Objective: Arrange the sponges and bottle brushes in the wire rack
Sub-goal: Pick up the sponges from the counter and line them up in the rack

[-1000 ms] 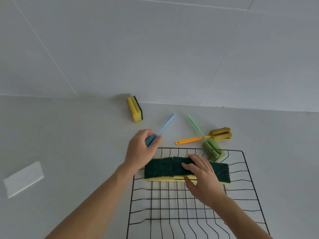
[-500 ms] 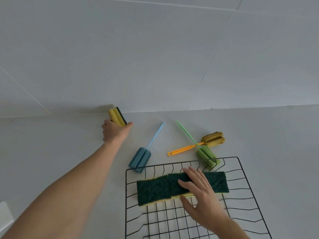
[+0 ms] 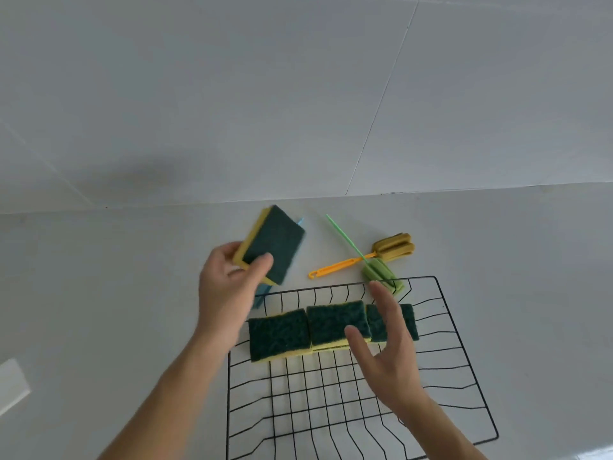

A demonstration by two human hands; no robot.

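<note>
Soft, even daylight fills the scene, bright but without harsh glare, on the pale bench (image 3: pixel 99 293) and the tiled wall (image 3: pixel 232 94). A broad, faint shadow smears across the wall just above the bench's back edge, left of the wire rack (image 3: pixel 441 303). Shadows under the sponges in the rack are slight, and the thin black wires cast almost none on the bench. The wide lens bends things: the wall joints slant and the rack's outer wires splay toward the lower corners. The right hand (image 3: pixel 388 346) over the rack is smeared with motion blur at the fingertips; the left hand (image 3: pixel 229 280), left of the rack, is slightly soft. Fine detail looks compressed throughout.
</note>
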